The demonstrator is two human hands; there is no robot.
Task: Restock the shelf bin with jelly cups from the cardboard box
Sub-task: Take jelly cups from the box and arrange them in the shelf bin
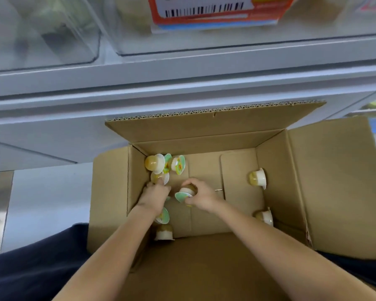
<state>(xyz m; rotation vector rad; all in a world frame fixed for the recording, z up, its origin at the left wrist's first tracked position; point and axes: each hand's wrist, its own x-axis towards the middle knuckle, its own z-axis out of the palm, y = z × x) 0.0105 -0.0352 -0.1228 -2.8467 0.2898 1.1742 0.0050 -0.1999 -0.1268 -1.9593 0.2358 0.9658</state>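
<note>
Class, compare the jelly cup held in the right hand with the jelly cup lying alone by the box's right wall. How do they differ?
1. The held jelly cup sits in the right hand, fingers curled round it; the lone jelly cup lies untouched on the box floor.
2. The held cup shows its green printed lid; the lone cup shows its amber side and white rim.
3. The held cup is near the box's middle; the lone one is beside the right wall.

Both are small amber cups inside the cardboard box.

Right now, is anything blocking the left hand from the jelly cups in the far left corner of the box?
Nothing visible. The left hand already touches one jelly cup; two more lie just beyond it, uncovered, inside the open box.
</note>
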